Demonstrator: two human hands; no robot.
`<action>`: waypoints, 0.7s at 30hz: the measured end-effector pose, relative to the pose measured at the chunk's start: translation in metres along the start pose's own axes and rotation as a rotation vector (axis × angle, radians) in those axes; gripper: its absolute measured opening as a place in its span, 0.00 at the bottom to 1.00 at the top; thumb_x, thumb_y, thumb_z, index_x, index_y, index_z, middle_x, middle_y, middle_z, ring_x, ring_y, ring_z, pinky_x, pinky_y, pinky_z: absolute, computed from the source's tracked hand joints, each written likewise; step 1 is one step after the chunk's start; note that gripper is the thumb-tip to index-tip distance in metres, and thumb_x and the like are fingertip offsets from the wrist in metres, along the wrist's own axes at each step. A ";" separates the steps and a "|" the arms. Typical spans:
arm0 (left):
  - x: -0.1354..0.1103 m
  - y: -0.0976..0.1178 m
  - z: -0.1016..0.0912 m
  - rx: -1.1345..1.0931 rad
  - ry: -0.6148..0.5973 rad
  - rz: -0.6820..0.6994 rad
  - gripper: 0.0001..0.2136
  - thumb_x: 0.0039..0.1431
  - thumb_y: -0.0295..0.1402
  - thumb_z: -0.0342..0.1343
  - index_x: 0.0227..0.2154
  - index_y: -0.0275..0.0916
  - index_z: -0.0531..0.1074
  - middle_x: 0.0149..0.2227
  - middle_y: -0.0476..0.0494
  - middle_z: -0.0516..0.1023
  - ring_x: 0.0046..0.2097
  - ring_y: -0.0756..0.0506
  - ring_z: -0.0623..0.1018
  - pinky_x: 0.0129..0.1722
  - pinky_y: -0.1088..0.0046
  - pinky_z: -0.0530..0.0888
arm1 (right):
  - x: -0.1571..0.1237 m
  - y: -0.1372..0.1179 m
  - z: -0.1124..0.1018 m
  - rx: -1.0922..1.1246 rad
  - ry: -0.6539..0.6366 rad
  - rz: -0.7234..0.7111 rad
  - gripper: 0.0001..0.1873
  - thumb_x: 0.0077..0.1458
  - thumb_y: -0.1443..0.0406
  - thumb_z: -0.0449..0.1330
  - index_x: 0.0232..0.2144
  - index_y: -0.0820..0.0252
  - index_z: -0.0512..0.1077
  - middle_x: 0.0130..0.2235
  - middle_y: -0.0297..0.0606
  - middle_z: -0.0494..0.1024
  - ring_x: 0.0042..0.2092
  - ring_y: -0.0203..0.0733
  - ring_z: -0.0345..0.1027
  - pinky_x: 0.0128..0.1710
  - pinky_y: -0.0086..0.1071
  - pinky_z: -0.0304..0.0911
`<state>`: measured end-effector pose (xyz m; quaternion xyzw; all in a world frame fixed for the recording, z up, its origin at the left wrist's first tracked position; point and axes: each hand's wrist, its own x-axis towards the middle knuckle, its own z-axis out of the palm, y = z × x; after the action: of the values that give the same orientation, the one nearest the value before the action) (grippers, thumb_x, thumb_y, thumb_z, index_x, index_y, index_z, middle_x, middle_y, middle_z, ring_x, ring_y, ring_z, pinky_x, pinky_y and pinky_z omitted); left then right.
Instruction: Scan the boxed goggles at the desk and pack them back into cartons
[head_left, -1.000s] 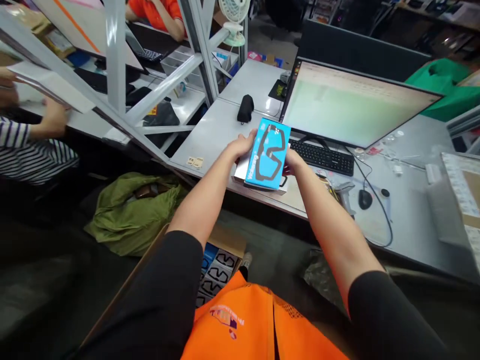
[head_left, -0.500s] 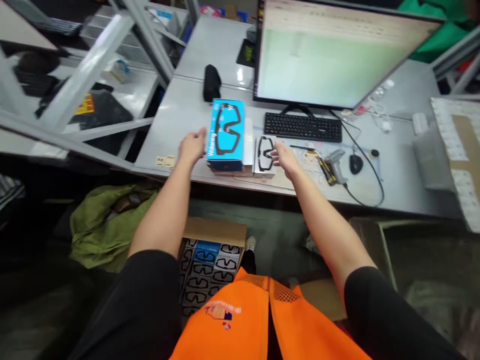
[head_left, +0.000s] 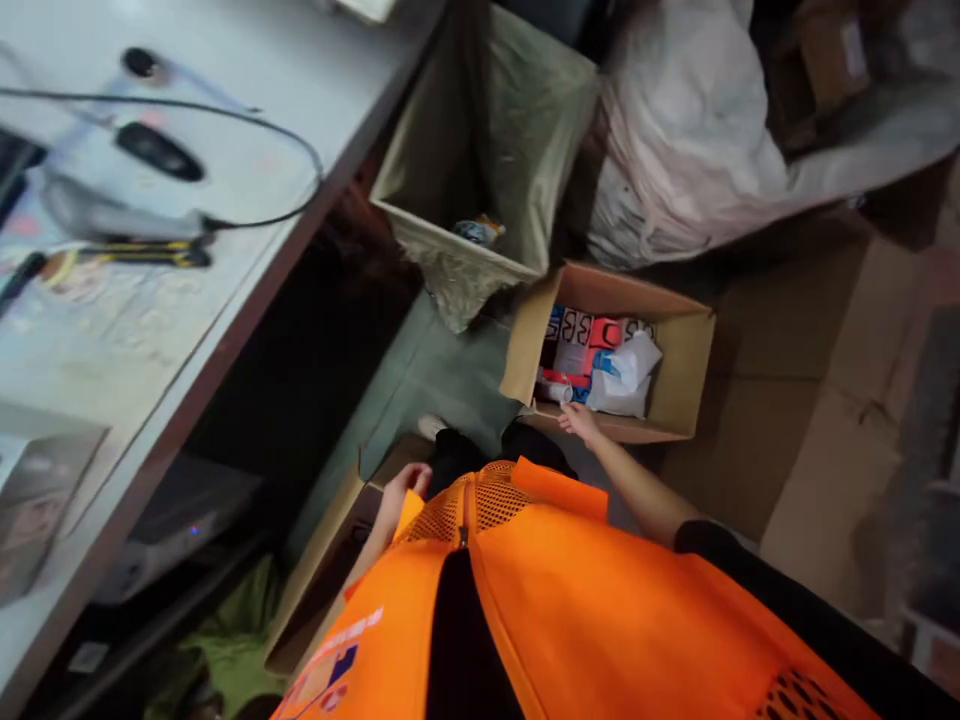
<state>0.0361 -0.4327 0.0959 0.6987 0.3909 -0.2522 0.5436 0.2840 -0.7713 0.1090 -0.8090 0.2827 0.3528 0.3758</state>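
My right hand (head_left: 580,422) is at the near edge of an open cardboard carton (head_left: 686,365), its fingers loosely stretched out with nothing seen in them. Inside the carton are white printed boxes (head_left: 576,328) with a dark glasses picture, red and blue boxes, and a white plastic packet (head_left: 628,375). Close to my fingertips lies a whitish roll-like item (head_left: 553,390). My left hand (head_left: 409,482) hangs in front of the orange vest, above another cardboard carton (head_left: 319,560). Its fingers are loosely bent and nothing shows in it.
A bin with a liner (head_left: 525,150) stands beyond the carton, a wrapper in it. White sacking (head_left: 675,130) bulges at the back right. The desk (head_left: 247,270) runs along the left, with a mouse (head_left: 159,152), a grey scanner (head_left: 112,215) and a cable on it.
My view has swung right and down from the desk to the floor. Both hands have left the boxes on the desk; my right hand is now at the carton, my left hand near my body.
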 end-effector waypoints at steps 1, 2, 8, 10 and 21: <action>0.018 0.029 0.010 0.046 -0.041 0.024 0.27 0.51 0.62 0.57 0.36 0.41 0.77 0.28 0.46 0.81 0.33 0.40 0.81 0.34 0.67 0.77 | 0.010 0.024 -0.024 0.047 0.015 0.038 0.17 0.69 0.55 0.66 0.31 0.58 0.72 0.22 0.32 0.77 0.22 0.33 0.69 0.23 0.22 0.62; 0.035 0.058 0.016 0.096 -0.034 0.039 0.27 0.53 0.61 0.58 0.38 0.41 0.77 0.30 0.46 0.82 0.34 0.41 0.80 0.34 0.67 0.77 | 0.019 0.046 -0.045 0.096 0.024 0.070 0.16 0.69 0.56 0.66 0.31 0.58 0.73 0.24 0.32 0.78 0.23 0.33 0.70 0.23 0.22 0.63; 0.108 0.217 0.086 0.258 0.050 0.136 0.24 0.63 0.56 0.56 0.45 0.39 0.74 0.38 0.43 0.84 0.37 0.43 0.83 0.37 0.67 0.80 | 0.075 0.133 -0.142 0.389 0.093 0.207 0.11 0.67 0.60 0.66 0.33 0.59 0.76 0.29 0.36 0.83 0.27 0.35 0.75 0.28 0.25 0.69; 0.120 0.254 0.136 0.335 -0.064 0.172 0.22 0.64 0.54 0.57 0.46 0.40 0.76 0.39 0.43 0.84 0.38 0.43 0.84 0.40 0.66 0.81 | 0.097 0.147 -0.165 0.480 0.126 0.247 0.10 0.65 0.59 0.67 0.33 0.59 0.76 0.29 0.36 0.83 0.28 0.36 0.76 0.29 0.26 0.70; 0.401 0.340 0.419 0.742 -0.355 0.420 0.14 0.70 0.36 0.60 0.55 0.37 0.76 0.60 0.32 0.82 0.62 0.37 0.81 0.66 0.57 0.75 | 0.367 0.138 -0.098 1.040 0.205 0.340 0.09 0.61 0.57 0.66 0.37 0.54 0.73 0.33 0.35 0.83 0.35 0.39 0.80 0.39 0.32 0.77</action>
<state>0.5730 -0.7596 -0.1429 0.8559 0.0249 -0.3753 0.3548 0.4363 -0.9982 -0.1891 -0.4901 0.5811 0.1422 0.6339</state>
